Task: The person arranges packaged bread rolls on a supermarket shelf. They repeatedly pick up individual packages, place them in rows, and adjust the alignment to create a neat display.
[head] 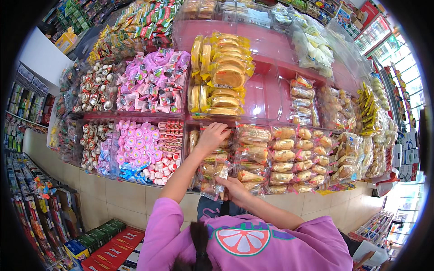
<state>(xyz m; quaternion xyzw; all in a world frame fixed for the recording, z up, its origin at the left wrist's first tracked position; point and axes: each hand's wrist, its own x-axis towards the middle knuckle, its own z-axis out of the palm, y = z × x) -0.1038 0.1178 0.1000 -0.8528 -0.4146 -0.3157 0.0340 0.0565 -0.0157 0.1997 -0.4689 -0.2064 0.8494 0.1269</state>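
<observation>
My left hand [213, 136] reaches over the back of a front compartment of a plastic display bin, its fingers bent on the packaged goods there; whether it grips one is hidden. Nearer my body, my right hand [234, 190] holds a clear-wrapped snack package [222, 176] at that compartment's front edge. More clear-wrapped packages [206, 171] lie beside it. Packaged bread rolls [253, 135] fill the compartment to the right. Behind my left hand stand yellow-wrapped round breads [229, 75] in stacked rows.
Left of my hands are bins of pink round-topped sweets [137, 142] and pink-wrapped sweets [152, 78]. Clear dividers separate the compartments. Small wrapped breads [283, 155] lie farther right. Red boxes [112, 249] stand on the floor at lower left.
</observation>
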